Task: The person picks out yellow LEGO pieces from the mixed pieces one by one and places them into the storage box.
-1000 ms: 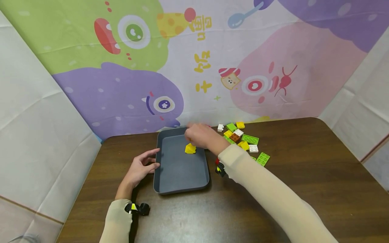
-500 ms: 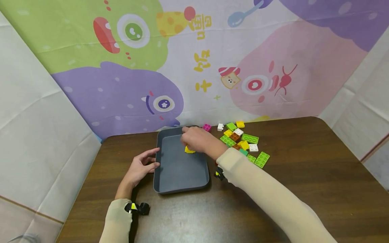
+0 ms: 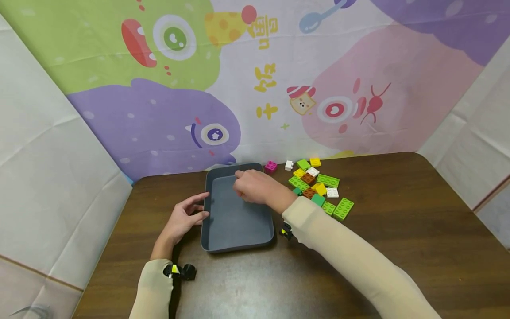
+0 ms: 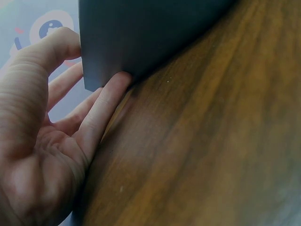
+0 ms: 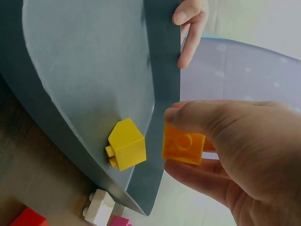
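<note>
A dark grey tray (image 3: 235, 230) lies on the wooden table. My left hand (image 3: 182, 221) is at its left side, thumb and fingertips touching the outside of the wall; in the left wrist view one straight finger reaches low along it. Over the far half of the tray, my right hand (image 3: 256, 188) pinches an orange-yellow toy brick (image 5: 183, 143) between thumb and fingers, its hollow underside showing in the right wrist view. Inside the tray sits a yellow brick (image 5: 128, 146) with a slanted top. The right hand hides both bricks in the head view.
Right of the tray lies a loose group of bricks, including a light green brick (image 3: 343, 208), a brown brick (image 3: 308, 178) and a white brick (image 3: 332, 192). A magenta brick (image 3: 271, 166) is close by the tray's far right corner. A printed cloth (image 3: 271, 88) hangs behind the table.
My right hand has shifted a little left and toward me over the tray, covering the yellow brick there. The magenta brick has come out from behind the hand. The left hand has stayed put.
</note>
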`<state>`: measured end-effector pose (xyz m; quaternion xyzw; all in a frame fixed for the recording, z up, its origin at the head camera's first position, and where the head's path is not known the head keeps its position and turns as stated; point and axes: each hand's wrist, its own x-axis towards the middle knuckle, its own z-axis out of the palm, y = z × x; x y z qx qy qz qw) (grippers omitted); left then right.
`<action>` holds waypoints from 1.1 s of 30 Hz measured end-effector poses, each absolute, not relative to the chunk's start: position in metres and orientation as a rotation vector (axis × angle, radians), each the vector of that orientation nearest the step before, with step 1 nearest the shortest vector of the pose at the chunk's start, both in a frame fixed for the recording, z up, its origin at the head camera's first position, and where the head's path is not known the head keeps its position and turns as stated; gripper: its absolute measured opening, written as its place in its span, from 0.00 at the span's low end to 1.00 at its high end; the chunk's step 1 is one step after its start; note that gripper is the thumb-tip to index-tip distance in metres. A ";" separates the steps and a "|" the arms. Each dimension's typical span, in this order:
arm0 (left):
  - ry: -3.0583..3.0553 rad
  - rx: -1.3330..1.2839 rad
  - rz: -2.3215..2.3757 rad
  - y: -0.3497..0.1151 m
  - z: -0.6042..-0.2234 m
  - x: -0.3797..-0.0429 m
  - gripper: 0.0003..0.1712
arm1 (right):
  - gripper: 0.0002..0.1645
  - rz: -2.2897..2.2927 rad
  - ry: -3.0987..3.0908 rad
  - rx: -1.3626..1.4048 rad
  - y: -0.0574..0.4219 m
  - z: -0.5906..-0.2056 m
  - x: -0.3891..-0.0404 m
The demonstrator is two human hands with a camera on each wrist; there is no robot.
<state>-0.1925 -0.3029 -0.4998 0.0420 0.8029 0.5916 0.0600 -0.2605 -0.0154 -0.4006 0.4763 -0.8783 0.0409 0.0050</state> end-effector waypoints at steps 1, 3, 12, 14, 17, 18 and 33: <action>2.433 0.124 1.789 -0.303 -0.500 -0.192 0.38 | 0.09 0.129 -2.750 1.498 -0.015 -0.401 -0.260; 2.436 0.116 1.786 -0.302 -0.499 -0.192 0.38 | 0.08 0.125 -2.748 1.512 -0.016 -0.400 -0.259; 2.430 0.116 1.781 -0.303 -0.499 -0.193 0.39 | 0.06 0.091 -2.744 1.542 -0.018 -0.400 -0.257; 2.433 0.114 1.775 -0.303 -0.498 -0.193 0.38 | 0.06 0.102 -2.748 1.551 -0.018 -0.401 -0.257; 2.438 0.111 1.765 -0.302 -0.498 -0.192 0.38 | 0.05 0.111 -2.745 1.571 -0.019 -0.405 -0.259; 2.439 0.109 1.764 -0.302 -0.498 -0.192 0.38 | 0.05 0.114 -2.745 1.577 -0.019 -0.407 -0.260; 2.451 0.125 1.771 -0.302 -0.498 -0.192 0.37 | 0.05 0.104 -2.820 1.593 -0.019 -0.411 -0.253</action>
